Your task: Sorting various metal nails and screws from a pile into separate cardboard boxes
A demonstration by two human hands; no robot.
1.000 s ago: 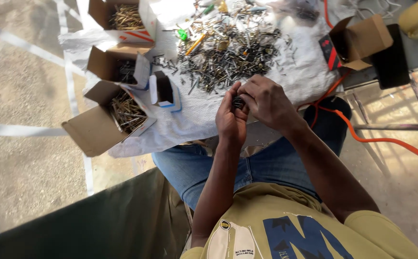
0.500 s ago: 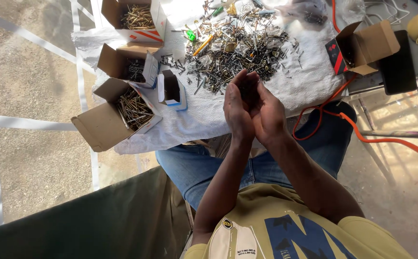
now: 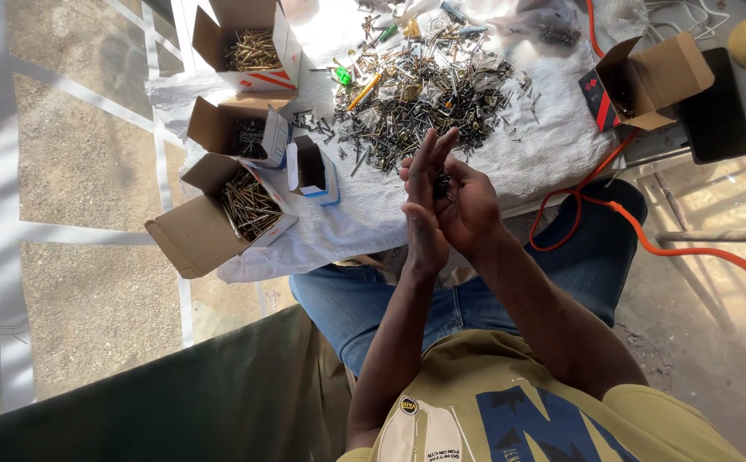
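Spread over the table, a big white cloth (image 3: 552,145) with a wide heap of mixed screws (image 3: 416,94) in the middle and an open cardboard box of long screws (image 3: 189,235) at its left edge. Just in front of the heap, left hand (image 3: 422,210) flat with fingers straight up and gripping nothing, right hand (image 3: 471,210) half curled like a cup beside it. Parted a little now after being pressed palm to palm a moment ago, so showing a small dark bunch of screws (image 3: 444,184) resting in the right palm, close against the left.
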